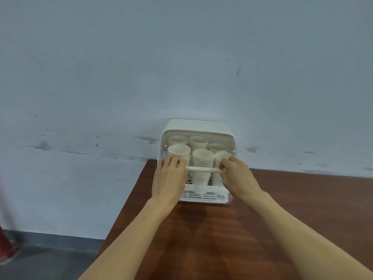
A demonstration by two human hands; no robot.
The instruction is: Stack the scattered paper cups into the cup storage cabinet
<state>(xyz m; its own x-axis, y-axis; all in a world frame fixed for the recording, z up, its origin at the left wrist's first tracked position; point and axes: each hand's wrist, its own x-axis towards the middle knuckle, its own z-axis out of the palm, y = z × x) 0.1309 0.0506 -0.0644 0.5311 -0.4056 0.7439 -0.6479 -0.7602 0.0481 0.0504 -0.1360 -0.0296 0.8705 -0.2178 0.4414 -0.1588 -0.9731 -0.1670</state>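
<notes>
A white cup storage cabinet [198,125] stands at the table's far left corner against the wall. Inside it stand several stacks of white paper cups [201,166], in a front and a back row. A clear curved lid with a white bar handle [201,169] is partway down across the front. My left hand [170,175] grips the handle's left end. My right hand [235,172] pinches its right end. Both hands cover the lower parts of the outer front stacks.
The cabinet sits on a dark brown wooden table [262,219], with its slotted white base tray [203,197] facing me. A pale grey-blue wall [181,57] rises right behind. Grey floor [50,259] lies to the left, with a red object [6,247] at the left edge.
</notes>
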